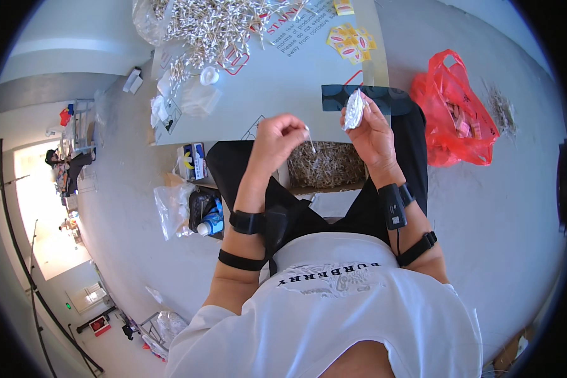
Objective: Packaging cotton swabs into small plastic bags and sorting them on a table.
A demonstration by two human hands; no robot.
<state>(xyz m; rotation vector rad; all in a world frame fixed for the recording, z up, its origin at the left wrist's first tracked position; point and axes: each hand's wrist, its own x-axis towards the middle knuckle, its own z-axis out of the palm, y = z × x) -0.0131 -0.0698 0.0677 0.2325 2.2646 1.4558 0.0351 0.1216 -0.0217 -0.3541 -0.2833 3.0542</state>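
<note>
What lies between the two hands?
Head view: the swab pinched in the left hand, then an open gap to the right hand and its silver bundle.

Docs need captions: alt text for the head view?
The left hand pinches a cotton swab; the right hand holds a silvery bundle. An open box of thin sticks sits below; more swabs lie heaped on the table, a red bag to its right.

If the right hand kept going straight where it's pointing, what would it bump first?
Probably the yellow packets: the right hand, holding a silvery bundle, points roughly toward them. Its height above the grey sheet is unclear, so it might pass over them.
</note>
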